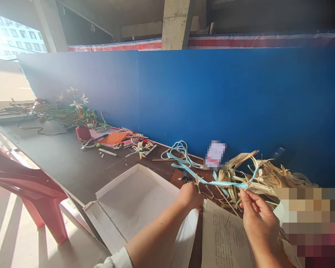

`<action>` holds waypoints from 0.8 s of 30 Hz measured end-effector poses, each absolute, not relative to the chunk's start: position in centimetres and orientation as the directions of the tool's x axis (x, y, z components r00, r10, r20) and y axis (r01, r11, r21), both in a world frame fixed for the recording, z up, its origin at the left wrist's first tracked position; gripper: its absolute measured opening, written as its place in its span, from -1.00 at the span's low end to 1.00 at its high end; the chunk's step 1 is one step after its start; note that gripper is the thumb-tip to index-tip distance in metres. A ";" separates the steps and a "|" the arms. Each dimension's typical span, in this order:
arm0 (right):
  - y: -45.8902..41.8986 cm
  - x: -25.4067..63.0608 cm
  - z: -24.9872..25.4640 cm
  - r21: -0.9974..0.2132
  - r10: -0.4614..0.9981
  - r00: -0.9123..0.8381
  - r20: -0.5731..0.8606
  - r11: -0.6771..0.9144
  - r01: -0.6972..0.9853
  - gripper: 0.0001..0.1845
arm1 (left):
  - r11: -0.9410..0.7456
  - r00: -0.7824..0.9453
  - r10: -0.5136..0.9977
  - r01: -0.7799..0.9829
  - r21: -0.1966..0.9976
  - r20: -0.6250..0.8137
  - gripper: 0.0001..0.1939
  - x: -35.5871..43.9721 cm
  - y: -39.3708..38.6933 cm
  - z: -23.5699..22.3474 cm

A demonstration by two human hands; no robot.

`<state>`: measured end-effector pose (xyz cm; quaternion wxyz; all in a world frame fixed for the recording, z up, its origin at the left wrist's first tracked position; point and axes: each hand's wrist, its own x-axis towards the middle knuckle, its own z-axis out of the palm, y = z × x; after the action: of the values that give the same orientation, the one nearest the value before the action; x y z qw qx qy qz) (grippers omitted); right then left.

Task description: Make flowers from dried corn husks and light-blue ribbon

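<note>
The light blue ribbon (226, 183) is pinched near its wrapped bend in the right hand (258, 219), above the desk (67, 156) and beside the dry husks (281, 173), while the left hand (189, 196) is held well apart by the scissors (185, 179), grip unclear tbh. If that pinch gets loosened, the wrap could probably be undone, and with loose strands so close, the ribbon's tail might easily get snagged.
</note>
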<state>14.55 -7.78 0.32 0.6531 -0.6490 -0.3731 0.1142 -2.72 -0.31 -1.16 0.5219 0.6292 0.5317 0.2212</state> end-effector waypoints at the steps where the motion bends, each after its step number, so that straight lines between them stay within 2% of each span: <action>1: -7.7 14.6 0.3 -0.933 0.642 0.688 0.338 0.135 0.333 -0.55 | 0.103 0.339 0.901 0.439 0.893 -0.271 -0.85 -2.7 -0.3 -1.2; 8: -7.3 14.3 0.2 -0.960 0.669 0.689 0.278 0.165 0.227 -0.51 | -0.004 0.345 0.920 0.483 0.876 -0.186 -0.86 -3.0 -0.5 -1.1; 10: -7.2 14.1 0.3 -0.962 0.668 0.693 0.270 0.169 0.212 -0.51 | -0.076 0.309 0.945 0.518 0.852 -0.104 -0.85 -3.3 -0.9 -0.4; 14: -7.5 13.4 0.8 -0.961 0.664 0.698 0.268 0.137 0.239 -0.52 | -0.257 0.224 0.963 0.607 0.752 0.149 -0.80 -4.9 -1.5 2.0; 18: -7.9 13.2 1.2 -0.964 0.679 0.692 0.246 0.098 0.247 -0.53 | -0.350 0.249 0.937 0.667 0.657 0.247 -0.78 -9.0 -0.3 3.9; 20: -7.8 13.5 0.9 -0.966 0.695 0.679 0.238 0.099 0.237 -0.52 | -0.310 0.184 0.947 0.737 0.601 0.263 -0.78 -12.4 1.3 4.3; 24: -7.1 14.1 -0.2 -0.964 0.729 0.634 0.258 0.155 0.214 -0.52 | -0.099 -0.032 0.963 0.884 0.458 0.269 -0.74 -20.4 5.4 4.0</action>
<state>14.11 -7.14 -0.23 0.6579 -0.6198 -0.3805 0.1956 -20.40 5.35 4.01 0.0742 0.6918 0.6671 0.2662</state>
